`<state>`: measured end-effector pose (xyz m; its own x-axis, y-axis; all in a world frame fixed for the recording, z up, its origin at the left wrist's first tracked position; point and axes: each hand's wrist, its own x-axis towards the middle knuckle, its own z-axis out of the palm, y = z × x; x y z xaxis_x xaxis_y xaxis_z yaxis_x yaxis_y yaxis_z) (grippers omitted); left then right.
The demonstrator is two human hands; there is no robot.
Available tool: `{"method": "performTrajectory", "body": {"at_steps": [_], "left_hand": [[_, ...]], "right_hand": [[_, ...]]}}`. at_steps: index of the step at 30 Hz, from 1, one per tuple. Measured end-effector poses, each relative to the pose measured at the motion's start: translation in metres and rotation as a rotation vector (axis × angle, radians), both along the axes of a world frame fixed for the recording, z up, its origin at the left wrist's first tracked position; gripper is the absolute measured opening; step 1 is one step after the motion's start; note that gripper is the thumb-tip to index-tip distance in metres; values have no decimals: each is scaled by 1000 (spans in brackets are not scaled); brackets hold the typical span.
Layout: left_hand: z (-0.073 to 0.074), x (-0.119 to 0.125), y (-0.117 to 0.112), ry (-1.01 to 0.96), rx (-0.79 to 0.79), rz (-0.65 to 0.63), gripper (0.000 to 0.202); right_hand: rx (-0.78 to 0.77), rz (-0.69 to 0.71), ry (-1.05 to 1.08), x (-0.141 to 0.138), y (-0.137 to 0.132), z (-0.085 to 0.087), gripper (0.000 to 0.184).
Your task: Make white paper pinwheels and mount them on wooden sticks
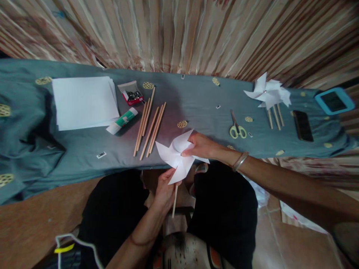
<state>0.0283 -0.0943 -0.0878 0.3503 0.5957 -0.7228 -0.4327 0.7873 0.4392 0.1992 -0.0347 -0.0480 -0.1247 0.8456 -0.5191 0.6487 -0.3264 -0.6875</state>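
A white paper pinwheel (177,158) is held over my lap at the table's front edge, its stick (175,201) pointing down toward me. My right hand (200,145) grips the pinwheel from the right, thumb near its centre and fingers around the back. My left hand (165,186) is closed below the lower blade, by the top of the stick; part of its fingers is hidden behind the paper. Just beyond the pinwheel lie several loose wooden sticks (150,129).
On the cloth-covered table (199,101) lie a paper stack (84,102), a box of metal pins (131,94), a green-white tube (122,121), scissors (237,127), finished pinwheels (266,91), a phone (303,126) and a blue-framed device (334,101). A curtain (168,35) hangs behind.
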Motion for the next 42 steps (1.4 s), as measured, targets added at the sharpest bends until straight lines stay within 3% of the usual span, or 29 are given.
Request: {"method": "performTrajectory", "body": {"at_steps": [28,32,42], "left_hand": [[-5,-1,0,-25,30,-29,22],[-2,-2,-1,-41,57,-31,22],[-3,-2,-1,-42,20,13,29]], "right_hand": [[11,-9,-85,-5,-2,6,21],[39,34,-14,-3,-2,5,25],[43,126,-89,-3,2,15,23]]}}
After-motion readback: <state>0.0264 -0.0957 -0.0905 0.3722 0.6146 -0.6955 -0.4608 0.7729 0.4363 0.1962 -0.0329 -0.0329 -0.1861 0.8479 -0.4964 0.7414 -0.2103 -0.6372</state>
